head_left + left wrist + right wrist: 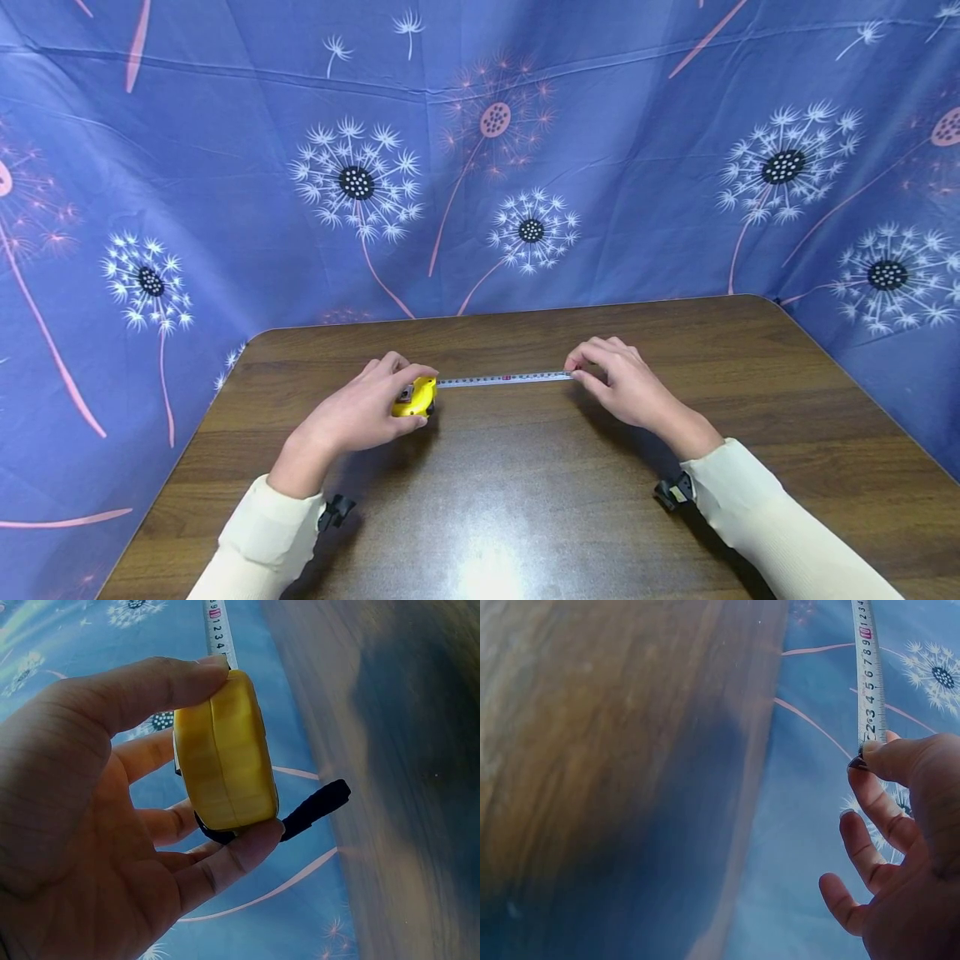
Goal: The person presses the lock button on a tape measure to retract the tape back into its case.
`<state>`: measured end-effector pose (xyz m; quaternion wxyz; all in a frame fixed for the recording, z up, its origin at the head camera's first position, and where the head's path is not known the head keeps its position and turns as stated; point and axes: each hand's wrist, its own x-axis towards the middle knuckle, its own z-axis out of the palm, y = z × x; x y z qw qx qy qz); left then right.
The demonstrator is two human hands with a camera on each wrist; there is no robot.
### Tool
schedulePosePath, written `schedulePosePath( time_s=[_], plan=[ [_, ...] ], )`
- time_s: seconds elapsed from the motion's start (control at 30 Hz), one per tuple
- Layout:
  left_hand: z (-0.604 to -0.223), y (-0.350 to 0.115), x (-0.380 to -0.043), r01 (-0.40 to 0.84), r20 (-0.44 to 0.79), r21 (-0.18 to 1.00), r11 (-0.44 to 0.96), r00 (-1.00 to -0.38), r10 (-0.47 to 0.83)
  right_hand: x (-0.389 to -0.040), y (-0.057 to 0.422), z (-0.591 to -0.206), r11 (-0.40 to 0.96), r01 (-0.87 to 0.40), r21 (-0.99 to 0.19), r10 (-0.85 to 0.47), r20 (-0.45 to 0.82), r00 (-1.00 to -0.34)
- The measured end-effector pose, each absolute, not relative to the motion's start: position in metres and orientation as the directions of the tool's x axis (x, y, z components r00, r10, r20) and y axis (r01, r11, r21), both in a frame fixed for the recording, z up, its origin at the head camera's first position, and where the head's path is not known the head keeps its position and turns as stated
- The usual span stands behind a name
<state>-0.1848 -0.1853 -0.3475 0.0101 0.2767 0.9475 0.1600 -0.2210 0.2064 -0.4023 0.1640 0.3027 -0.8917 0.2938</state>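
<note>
Over the wood-grain table, your left hand grips the yellow tape-measure case while your right hand pinches the end of its extended graduated blade, presumably keeping it straight against recoil.

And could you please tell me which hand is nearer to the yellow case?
Left: the left hand grips the yellow case, while the right hand pinches the tape's end, away from it.
</note>
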Motion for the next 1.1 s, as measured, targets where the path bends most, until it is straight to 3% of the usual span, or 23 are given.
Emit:
schedulePosePath(
  time_s=[1.1],
  plan=[
    [-0.345, -0.172, -0.186, 0.547, 0.076, 0.307, 0.779, -0.83, 0.553, -0.219, 0.194, -0.402, 0.62, -0.653, -0.436, -0.457, 0.476, -0.752]
  ],
)
